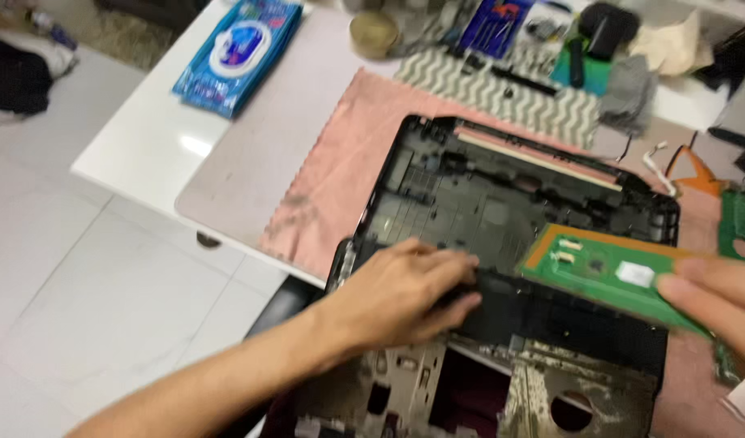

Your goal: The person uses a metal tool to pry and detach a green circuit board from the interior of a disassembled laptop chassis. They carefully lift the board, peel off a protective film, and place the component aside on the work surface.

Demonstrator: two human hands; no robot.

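Left hand (405, 292) flat on laptop shell (502, 203)

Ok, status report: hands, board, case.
Left hand flat on the black laptop case, gripping nothing. Right hand pinching green circuit board above the case. Pink cloth beneath; nothing in the way.

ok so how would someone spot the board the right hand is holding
Start at the black laptop shell lying open on the pink cloth. Over its right edge, the right hand pinches a flat green circuit board. Unlike the other green board at the far right, it has an orange edge and a white patch.
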